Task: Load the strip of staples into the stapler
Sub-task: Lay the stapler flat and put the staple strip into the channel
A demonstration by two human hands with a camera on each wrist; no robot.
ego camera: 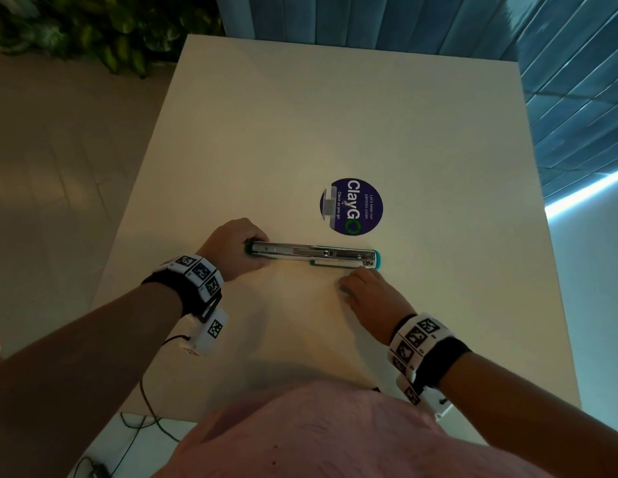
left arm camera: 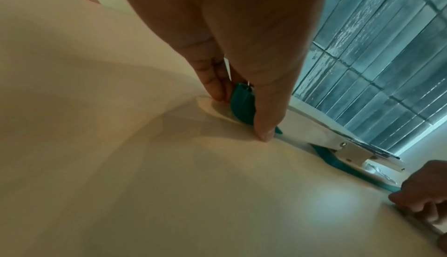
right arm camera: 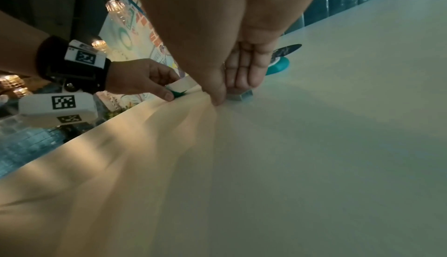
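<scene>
A teal stapler lies opened out flat on the white table, its metal staple channel facing up. My left hand grips its left end; the left wrist view shows the thumb and fingers of this hand either side of the teal end. Just in front of the stapler's right end, my right hand rests its fingertips on the table. In the right wrist view this hand pinches a short grey strip of staples that lies on the tabletop. The strip is hidden under the hand in the head view.
A round dark-blue sticker is stuck to the table just beyond the stapler. The table's left edge drops to the floor, with a plant at the far left corner. Cables hang near the front left edge.
</scene>
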